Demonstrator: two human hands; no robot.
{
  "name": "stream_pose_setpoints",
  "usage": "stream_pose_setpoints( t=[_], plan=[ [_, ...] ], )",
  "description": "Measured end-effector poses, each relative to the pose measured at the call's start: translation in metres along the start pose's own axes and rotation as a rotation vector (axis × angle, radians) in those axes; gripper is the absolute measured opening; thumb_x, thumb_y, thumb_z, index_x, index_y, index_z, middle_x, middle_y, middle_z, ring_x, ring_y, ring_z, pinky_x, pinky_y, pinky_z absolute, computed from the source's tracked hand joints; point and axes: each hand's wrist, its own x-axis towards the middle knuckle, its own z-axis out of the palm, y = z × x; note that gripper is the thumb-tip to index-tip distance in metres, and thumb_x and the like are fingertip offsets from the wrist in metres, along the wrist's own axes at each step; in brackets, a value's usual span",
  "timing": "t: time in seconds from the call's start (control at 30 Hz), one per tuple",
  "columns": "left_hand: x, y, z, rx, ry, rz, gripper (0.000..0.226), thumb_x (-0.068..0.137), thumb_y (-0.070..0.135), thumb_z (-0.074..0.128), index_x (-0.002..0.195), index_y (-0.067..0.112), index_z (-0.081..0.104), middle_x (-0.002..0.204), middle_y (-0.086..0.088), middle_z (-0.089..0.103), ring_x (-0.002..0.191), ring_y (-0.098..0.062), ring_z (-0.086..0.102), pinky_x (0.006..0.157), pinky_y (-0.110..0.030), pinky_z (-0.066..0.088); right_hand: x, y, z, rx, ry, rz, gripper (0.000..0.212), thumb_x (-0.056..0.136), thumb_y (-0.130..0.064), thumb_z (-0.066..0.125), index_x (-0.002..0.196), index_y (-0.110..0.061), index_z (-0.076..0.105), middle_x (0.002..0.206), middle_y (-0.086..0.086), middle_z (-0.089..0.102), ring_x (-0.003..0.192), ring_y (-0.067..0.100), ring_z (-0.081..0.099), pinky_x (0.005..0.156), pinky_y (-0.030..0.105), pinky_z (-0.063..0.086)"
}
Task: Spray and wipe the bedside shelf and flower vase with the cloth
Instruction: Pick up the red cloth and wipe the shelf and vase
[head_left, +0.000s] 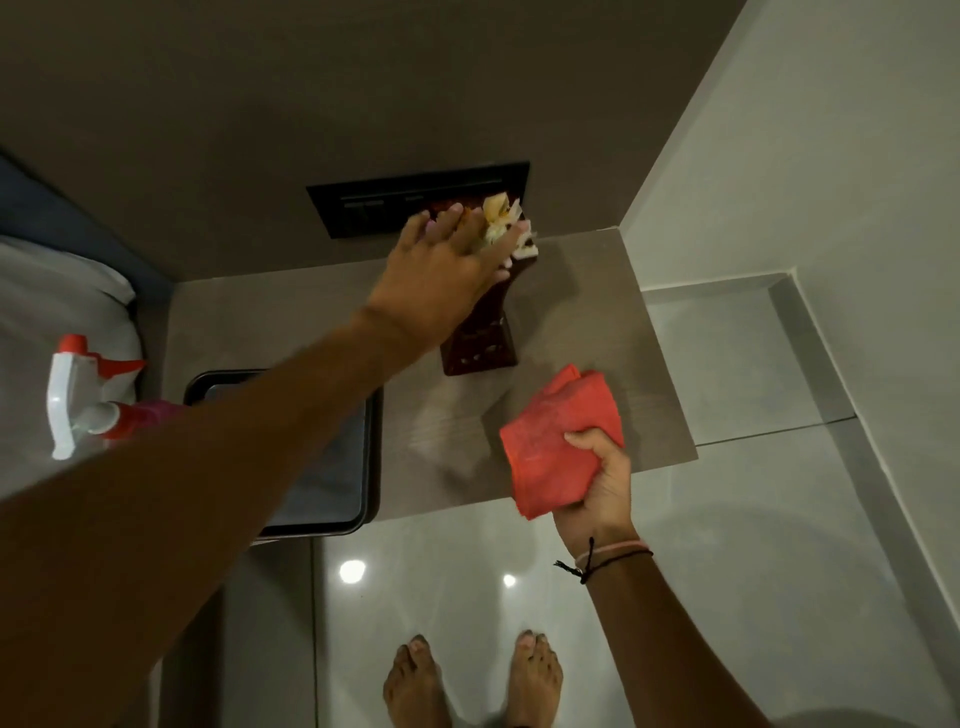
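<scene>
A: What's at the left?
B: A spray bottle (85, 397) beside the shelf (587, 332); a tray (358, 499) at its front-left corner.
A: The hands?
B: Left hand (447, 260), fingers spread, touches the flowers (498, 218) in the vase (483, 332) near the back edge. Right hand (597, 488) grips the cloth (556, 436) over the front-right corner.

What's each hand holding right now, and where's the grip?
Right hand holds the red cloth, bunched, by its near edge. Left hand is at the flowers atop the vase; closed grip cannot be told.
</scene>
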Motion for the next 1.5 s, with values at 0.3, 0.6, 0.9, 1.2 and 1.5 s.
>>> stream_pose_setpoints(
  t=[0.3,0.6,0.9,1.2,1.5],
  plan=[
    [0.037,-0.023,-0.014,-0.123,-0.012,-0.032,0.053,0.107,0.039,0.03,0.158,0.027,0.021,0.163,-0.01,0.035,0.151,-0.036,0.03,0.123,-0.056,0.024,0.02,-0.003,0.043,-0.106,0.151,-0.115,0.042,0.084,-0.006,0.07,0.124,-0.016,0.063,0.118,0.008,0.073,0.112,0.029,0.068,0.101,0.051,0.053],
    [0.038,-0.028,-0.004,-0.115,0.025,-0.007,0.054,0.107,0.041,0.03,0.159,0.029,0.019,0.164,-0.007,0.032,0.153,-0.033,0.027,0.125,-0.052,0.021,0.065,0.029,0.099,-1.344,0.099,-1.191,0.079,0.084,0.004,0.051,0.156,-0.025,0.03,0.165,0.013,0.027,0.152,0.031,0.027,0.122,0.052,0.029],
    [0.038,-0.028,-0.009,-0.14,0.005,0.002,0.055,0.107,0.039,0.031,0.159,0.027,0.017,0.164,-0.011,0.032,0.153,-0.034,0.026,0.126,-0.053,0.02,0.086,0.054,0.054,-2.157,-0.126,-1.204,0.067,0.089,-0.02,0.041,0.155,-0.02,0.034,0.162,0.021,0.03,0.15,0.04,0.027,0.116,0.058,0.035],
    [0.031,-0.025,-0.012,-0.136,-0.011,-0.003,0.054,0.108,0.039,0.03,0.159,0.029,0.016,0.164,-0.01,0.03,0.154,-0.033,0.023,0.127,-0.052,0.017,0.057,0.03,0.035,-1.023,0.01,-0.918,0.076,0.083,0.018,0.044,0.15,-0.018,0.044,0.158,0.004,0.041,0.13,-0.007,0.048,0.098,0.014,0.051],
    [0.028,-0.022,-0.002,-0.121,0.009,-0.001,0.055,0.107,0.043,0.029,0.159,0.028,0.017,0.165,-0.013,0.028,0.154,-0.034,0.022,0.127,-0.052,0.014,0.086,0.017,0.122,-0.78,-0.211,-0.702,0.078,0.083,0.019,0.039,0.154,-0.011,0.034,0.148,0.006,0.052,0.126,-0.007,0.052,0.096,0.0,0.039]
  ],
)
